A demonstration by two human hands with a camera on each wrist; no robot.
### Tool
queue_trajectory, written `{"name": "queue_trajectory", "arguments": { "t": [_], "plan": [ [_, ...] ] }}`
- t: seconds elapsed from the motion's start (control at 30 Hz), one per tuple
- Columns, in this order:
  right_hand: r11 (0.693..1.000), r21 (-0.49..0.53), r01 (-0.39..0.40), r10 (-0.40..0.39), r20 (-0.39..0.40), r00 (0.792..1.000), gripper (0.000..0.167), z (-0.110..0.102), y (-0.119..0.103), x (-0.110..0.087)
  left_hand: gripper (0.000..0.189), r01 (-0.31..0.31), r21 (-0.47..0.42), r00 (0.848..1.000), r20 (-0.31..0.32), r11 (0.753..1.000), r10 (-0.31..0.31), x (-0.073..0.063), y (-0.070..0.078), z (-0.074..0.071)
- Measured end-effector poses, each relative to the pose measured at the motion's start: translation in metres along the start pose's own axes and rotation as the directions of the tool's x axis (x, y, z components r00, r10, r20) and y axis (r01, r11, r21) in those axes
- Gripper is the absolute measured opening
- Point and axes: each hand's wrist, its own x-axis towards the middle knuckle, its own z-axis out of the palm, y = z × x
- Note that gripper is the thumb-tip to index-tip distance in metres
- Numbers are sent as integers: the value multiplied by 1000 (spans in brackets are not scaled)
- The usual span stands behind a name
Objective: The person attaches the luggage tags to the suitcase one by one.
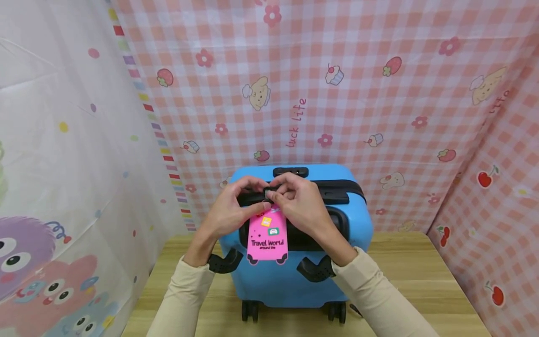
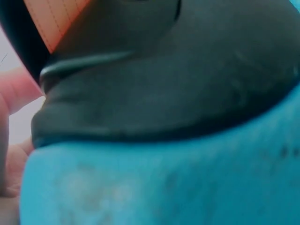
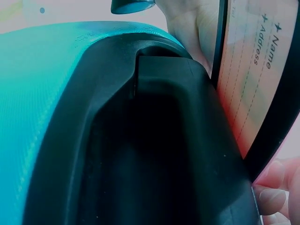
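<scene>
A light blue suitcase [image 1: 290,281] stands upright on its black wheels, with a black carry handle [image 1: 337,220] set into its near side. In front of that handle hangs a pink luggage tag [image 1: 268,250] printed "Travel World". My left hand [image 1: 227,210] and right hand [image 1: 305,206] meet at the tag's top, pinching its small strap and buckle [image 1: 267,193] between thumbs and fingers. The strap's path is mostly hidden by the fingers. In the right wrist view, the tag's back [image 3: 262,65] shows Name and Address lines. The left wrist view shows mainly the blue shell [image 2: 140,183].
Under the suitcase lies a wood-grain tabletop [image 1: 400,262]. A small dark object [image 1: 355,310] lies beside the right front wheel. Behind hangs a pink checked cloth [image 1: 358,107], with a white patterned cloth [image 1: 139,154] at left. A combination lock [image 1: 290,172] sits on the suitcase top.
</scene>
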Motion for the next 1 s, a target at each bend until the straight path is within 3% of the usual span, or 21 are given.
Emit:
{"name": "queue_trajectory", "arguments": {
  "t": [0.3, 0.7, 1.0],
  "plan": [
    [1000, 0, -11, 11, -32, 999, 15, 1, 1, 0, 29, 14, -10, 1000, -16, 1000, -14, -1, 1, 0],
    [999, 6, -31, 31, -44, 999, 14, 1, 1, 0, 32, -22, -23, 1000, -5, 999, 22, -2, -1, -1],
    [1000, -5, -16, 16, -48, 999, 15, 2, 1, 1, 30, -5, -12, 1000, -18, 1000, 4, -2, 0, -1]
  ]
}}
